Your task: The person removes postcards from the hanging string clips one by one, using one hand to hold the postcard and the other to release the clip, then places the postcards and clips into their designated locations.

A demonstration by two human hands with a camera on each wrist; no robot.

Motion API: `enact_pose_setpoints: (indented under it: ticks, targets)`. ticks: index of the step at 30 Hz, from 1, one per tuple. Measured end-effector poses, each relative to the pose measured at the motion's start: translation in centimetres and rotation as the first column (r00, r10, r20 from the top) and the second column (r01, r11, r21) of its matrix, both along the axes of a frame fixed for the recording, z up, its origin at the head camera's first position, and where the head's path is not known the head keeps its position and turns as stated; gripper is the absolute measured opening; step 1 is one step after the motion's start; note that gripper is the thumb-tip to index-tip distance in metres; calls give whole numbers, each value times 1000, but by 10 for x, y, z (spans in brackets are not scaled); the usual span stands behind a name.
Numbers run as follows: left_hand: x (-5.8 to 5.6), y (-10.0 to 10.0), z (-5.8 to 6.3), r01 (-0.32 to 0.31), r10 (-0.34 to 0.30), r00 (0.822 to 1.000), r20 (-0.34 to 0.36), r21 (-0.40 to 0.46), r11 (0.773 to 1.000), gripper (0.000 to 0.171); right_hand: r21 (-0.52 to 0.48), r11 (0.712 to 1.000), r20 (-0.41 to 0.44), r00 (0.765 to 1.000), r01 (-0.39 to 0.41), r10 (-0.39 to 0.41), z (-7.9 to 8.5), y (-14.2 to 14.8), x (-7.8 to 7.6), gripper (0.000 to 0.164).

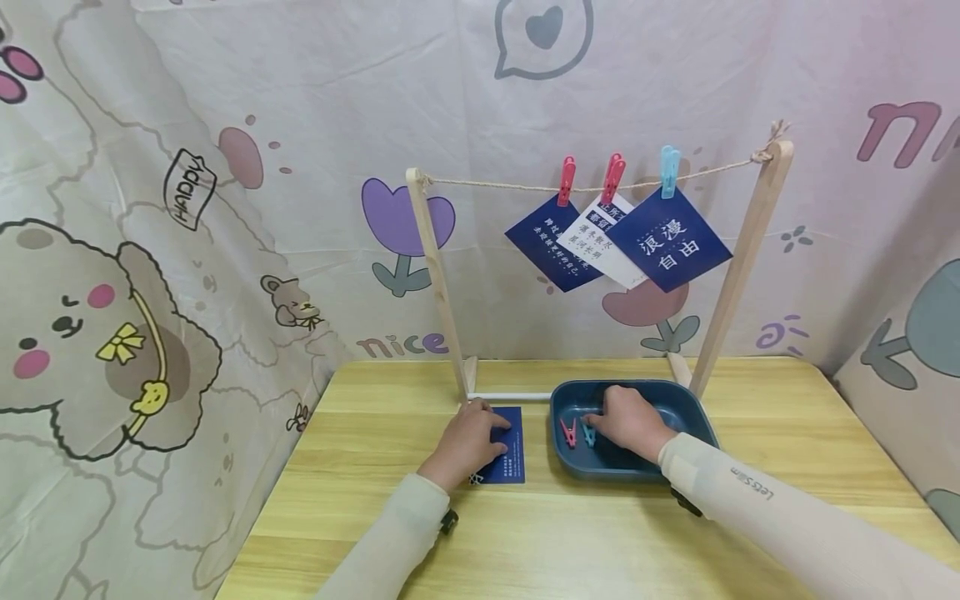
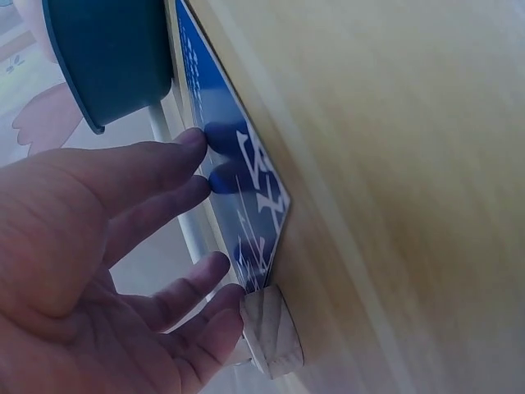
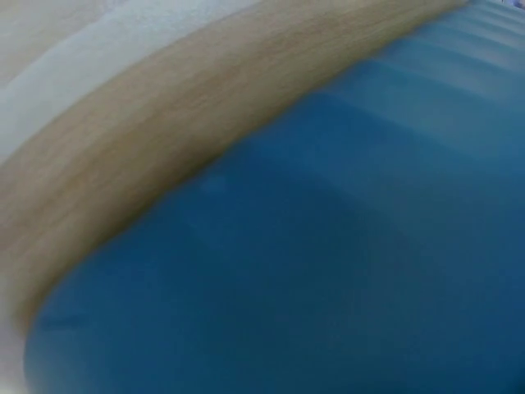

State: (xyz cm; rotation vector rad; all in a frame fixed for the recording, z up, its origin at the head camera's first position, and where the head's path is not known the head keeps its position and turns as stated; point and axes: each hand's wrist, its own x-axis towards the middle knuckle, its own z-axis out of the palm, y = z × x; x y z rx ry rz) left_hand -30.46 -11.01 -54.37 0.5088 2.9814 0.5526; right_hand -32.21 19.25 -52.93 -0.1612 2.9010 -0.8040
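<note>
My left hand (image 1: 463, 442) is over a dark blue card (image 1: 513, 454) with white print that lies on the table. In the left wrist view its loosely bent fingers and thumb are right at the face of the card (image 2: 225, 111), thumb and fingertips apart. Inside the dark blue tray (image 1: 633, 475), my right hand (image 1: 632, 419) reaches down and pinches a light blue clothespin (image 1: 588, 435) by its upper end. A pink clothespin (image 1: 568, 433) lies just left of it. The right wrist view holds only the tray's outer wall (image 3: 312, 263), with that hand hidden.
Behind the hands stands a wooden frame with a left post (image 1: 437, 283), a right post (image 1: 742, 271) and a twine line (image 1: 495, 185). Two red clothespins and a light blue clothespin (image 1: 669, 172) hold three cards on it. A white bar (image 1: 510, 396) runs along its base.
</note>
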Motion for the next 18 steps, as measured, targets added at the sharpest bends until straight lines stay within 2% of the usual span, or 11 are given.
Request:
enact_pose_setpoints:
  ticks: [18]
  targets:
    - [0,-2,4,5,-5,1000,1,29,1000,33,-26,1000,-13,1000,-5,5,6,-2,3,52]
